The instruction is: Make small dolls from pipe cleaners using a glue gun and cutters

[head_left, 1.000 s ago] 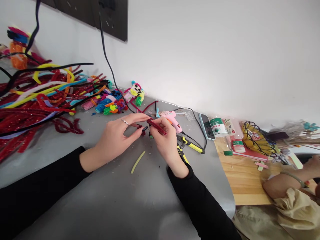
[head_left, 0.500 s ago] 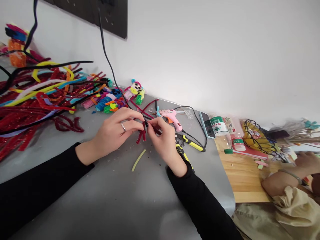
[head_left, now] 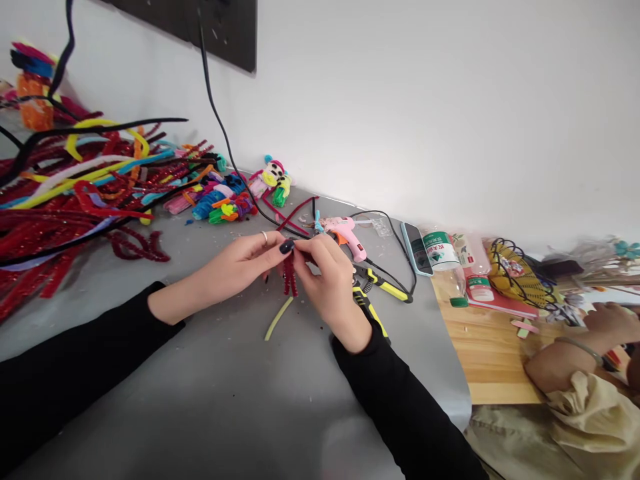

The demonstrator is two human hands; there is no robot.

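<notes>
My left hand (head_left: pixel 240 260) and my right hand (head_left: pixel 325 273) meet above the grey mat (head_left: pixel 225 400), fingertips pinched together. Between them is a dark red tinsel pipe cleaner (head_left: pixel 290 277), its ends hanging down below the fingers. The upper part of it is hidden by my thumb and fingers. Both hands are closed on it. Just below lies a short pale yellow-green strip (head_left: pixel 277 320). Right of my right hand are yellow-and-black pliers (head_left: pixel 385 285), partly covered by the wrist. A pink glue gun (head_left: pixel 350 237) lies behind that hand.
A heap of coloured pipe cleaners (head_left: pixel 75 200) spreads at left, with small fuzzy dolls (head_left: pixel 270 177) by the wall. A phone (head_left: pixel 417 248), a plastic bottle (head_left: pixel 443 257) and a yellow basket (head_left: pixel 517 270) stand right. Another person's arm (head_left: pixel 565 363) rests at far right.
My left hand has rolled over, so its thumb now lies on top of the red pipe cleaner. The hanging ends have shifted slightly right. My right hand has barely moved.
</notes>
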